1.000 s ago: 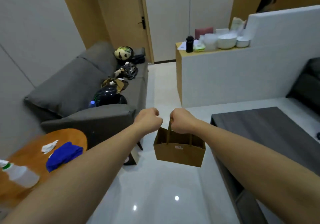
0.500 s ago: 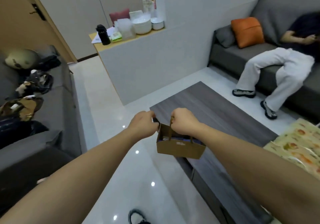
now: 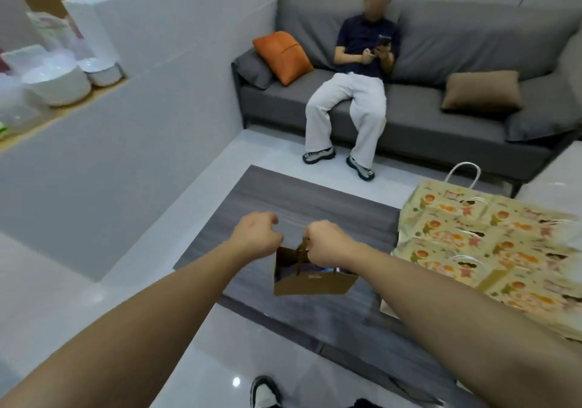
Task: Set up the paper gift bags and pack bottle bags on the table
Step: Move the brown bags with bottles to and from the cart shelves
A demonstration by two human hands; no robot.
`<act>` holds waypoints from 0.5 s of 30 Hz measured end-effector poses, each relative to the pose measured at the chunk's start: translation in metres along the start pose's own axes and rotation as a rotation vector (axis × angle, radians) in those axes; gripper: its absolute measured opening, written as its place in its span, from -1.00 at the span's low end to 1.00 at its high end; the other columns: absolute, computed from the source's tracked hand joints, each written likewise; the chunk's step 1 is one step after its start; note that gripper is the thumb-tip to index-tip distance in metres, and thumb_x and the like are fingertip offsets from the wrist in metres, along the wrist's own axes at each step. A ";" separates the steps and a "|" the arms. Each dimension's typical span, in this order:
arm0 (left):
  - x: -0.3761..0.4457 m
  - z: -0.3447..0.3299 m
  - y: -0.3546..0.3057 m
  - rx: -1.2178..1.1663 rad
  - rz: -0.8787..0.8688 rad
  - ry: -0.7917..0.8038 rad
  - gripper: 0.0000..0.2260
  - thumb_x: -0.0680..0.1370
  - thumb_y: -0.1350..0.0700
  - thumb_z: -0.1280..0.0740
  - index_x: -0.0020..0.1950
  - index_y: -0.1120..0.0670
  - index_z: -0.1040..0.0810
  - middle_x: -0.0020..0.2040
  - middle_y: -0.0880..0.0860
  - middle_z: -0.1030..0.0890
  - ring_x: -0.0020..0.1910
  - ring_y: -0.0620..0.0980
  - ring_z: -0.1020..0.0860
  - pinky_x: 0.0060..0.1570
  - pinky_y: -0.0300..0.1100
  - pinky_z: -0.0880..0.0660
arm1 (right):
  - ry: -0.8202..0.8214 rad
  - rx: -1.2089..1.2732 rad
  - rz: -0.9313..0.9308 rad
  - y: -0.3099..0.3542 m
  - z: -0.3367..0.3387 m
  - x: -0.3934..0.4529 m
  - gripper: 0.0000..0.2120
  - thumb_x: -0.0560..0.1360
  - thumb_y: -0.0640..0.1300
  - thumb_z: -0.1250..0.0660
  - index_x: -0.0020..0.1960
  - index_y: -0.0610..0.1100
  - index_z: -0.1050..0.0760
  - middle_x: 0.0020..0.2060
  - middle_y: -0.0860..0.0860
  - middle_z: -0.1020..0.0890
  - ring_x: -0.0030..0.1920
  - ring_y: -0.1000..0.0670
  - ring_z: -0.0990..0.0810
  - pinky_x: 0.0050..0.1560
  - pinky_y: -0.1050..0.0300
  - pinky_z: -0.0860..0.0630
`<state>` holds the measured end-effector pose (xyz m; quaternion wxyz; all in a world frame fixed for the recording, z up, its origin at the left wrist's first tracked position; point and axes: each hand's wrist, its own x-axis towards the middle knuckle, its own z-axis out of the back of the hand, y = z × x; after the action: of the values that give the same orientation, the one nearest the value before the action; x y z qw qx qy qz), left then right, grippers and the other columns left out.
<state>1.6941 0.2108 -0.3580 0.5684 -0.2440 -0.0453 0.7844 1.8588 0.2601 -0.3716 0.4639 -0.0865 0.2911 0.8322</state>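
Two hands held the brown bag [image 3: 315, 283] over the worktop [image 3: 267, 196]: right hand [image 3: 327, 247] gripped its handle, left hand [image 3: 256, 237] fisted at its rim, grip unclear; label unreadable.

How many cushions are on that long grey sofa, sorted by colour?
Orange cushion: 1
Brown cushion: 1
Grey cushions: 2, one behind the orange cushion and one under the brown cushion at the sofa's right end
Total: 4 cushions
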 end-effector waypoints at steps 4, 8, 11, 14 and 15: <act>0.042 0.007 -0.005 0.008 -0.116 0.043 -0.55 0.61 -0.02 -0.32 0.47 0.07 -0.41 0.41 0.14 -0.47 0.36 0.11 -0.45 0.28 -0.05 -0.44 | -0.052 0.019 -0.126 -0.010 0.019 0.013 -0.84 0.44 -0.37 -0.24 -0.27 -0.19 -0.42 -0.30 -0.19 -0.50 -0.32 -0.13 -0.45 -0.38 -0.02 -0.31; 0.074 0.007 -0.012 0.005 -0.185 0.081 -0.56 0.61 0.00 -0.31 0.47 0.08 -0.42 0.41 0.14 -0.45 0.37 0.11 -0.43 0.29 -0.07 -0.40 | -0.123 -0.004 -0.205 -0.027 0.035 0.028 -0.90 0.46 -0.35 -0.25 -0.17 -0.24 -0.53 -0.22 -0.17 -0.60 -0.26 -0.14 -0.56 -0.37 -0.04 -0.44; 0.099 0.003 -0.022 -0.005 -0.216 0.125 -0.55 0.61 -0.01 -0.31 0.48 0.07 -0.41 0.42 0.13 -0.44 0.39 0.11 -0.40 0.33 -0.05 -0.38 | -0.169 -0.016 -0.252 -0.045 0.045 0.042 -0.84 0.49 -0.33 -0.23 -0.08 -0.19 -0.57 -0.21 -0.14 -0.60 -0.28 -0.11 -0.57 -0.34 -0.04 -0.54; 0.125 -0.003 -0.036 0.007 -0.226 0.148 -0.54 0.62 -0.01 -0.30 0.49 0.09 -0.40 0.42 0.15 -0.43 0.40 0.13 -0.40 0.36 -0.02 -0.37 | -0.170 -0.026 -0.284 -0.068 0.053 0.061 -0.83 0.47 -0.34 -0.21 -0.11 -0.19 -0.56 -0.22 -0.13 -0.59 -0.29 -0.10 -0.55 -0.40 0.01 -0.46; 0.133 -0.006 -0.041 0.011 -0.225 0.153 -0.55 0.62 0.00 -0.30 0.49 0.10 -0.40 0.42 0.15 -0.43 0.40 0.13 -0.40 0.36 -0.02 -0.37 | -0.165 -0.025 -0.292 -0.077 0.053 0.069 -0.84 0.47 -0.34 -0.22 -0.13 -0.18 -0.55 -0.23 -0.12 -0.59 -0.26 -0.11 -0.55 -0.39 0.02 -0.44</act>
<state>1.7012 0.3457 -0.3932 0.6559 -0.2933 -0.0248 0.6951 1.8909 0.3706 -0.3876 0.6013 -0.0652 0.2259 0.7637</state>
